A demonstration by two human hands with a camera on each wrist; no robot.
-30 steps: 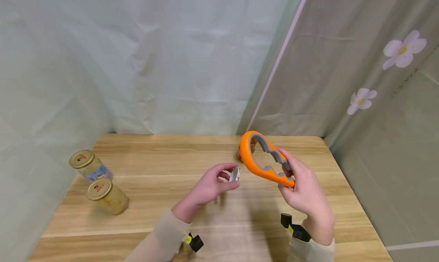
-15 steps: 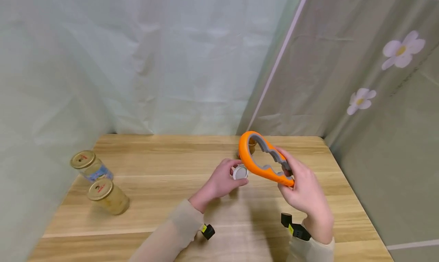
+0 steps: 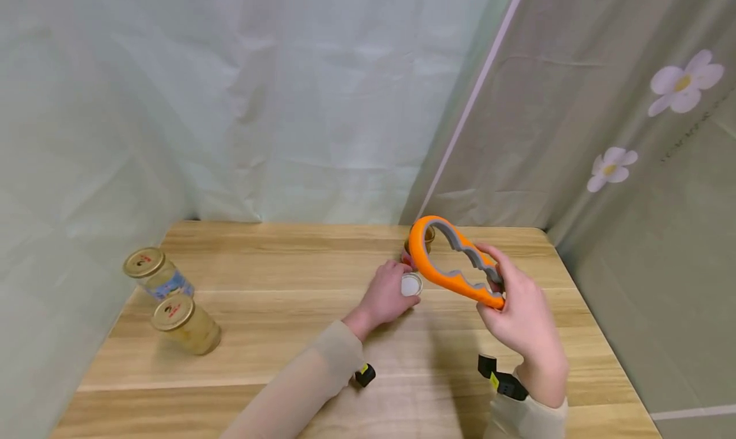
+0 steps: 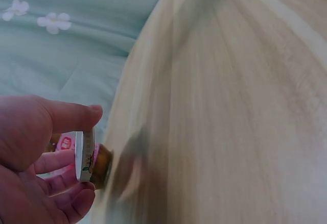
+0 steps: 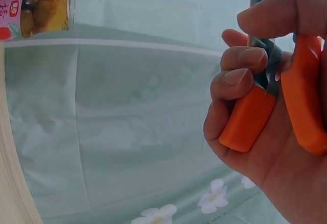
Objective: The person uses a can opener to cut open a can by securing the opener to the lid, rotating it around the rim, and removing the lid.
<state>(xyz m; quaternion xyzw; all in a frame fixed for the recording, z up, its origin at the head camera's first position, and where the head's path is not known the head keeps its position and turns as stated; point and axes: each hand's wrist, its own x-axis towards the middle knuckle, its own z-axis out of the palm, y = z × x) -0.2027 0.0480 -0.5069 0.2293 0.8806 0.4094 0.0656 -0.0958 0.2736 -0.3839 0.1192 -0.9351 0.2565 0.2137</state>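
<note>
Between its thumb and fingers my left hand (image 3: 384, 293) pinches a jar lid (image 3: 411, 285), pale inner side toward the head camera. In the left wrist view the lid (image 4: 85, 155) stands edge-on, with the thumb above it and fingers below. A small glass jar (image 5: 47, 10) with a pink label and brown fruit shows a bare glass rim in the right wrist view. It stands just beyond the left hand, partly hidden by the jar opener in the head view. My right hand (image 3: 522, 314) grips the orange jar opener (image 3: 455, 284) with grey toothed inner edges by its handles, above the table.
Two glass jars with gold lids stand at the table's left side: one with a blue label (image 3: 172, 285), the other (image 3: 200, 331) holding pale yellow contents. A pale curtain (image 3: 333, 107) rises behind the wooden table (image 3: 276, 356), and a flowered curtain (image 3: 650, 247) borders its right.
My left hand has moved right and forward with the lid, nearer the pink-labelled jar, and turned the lid's inner side into view. The right hand keeps holding the jar opener almost in place.
</note>
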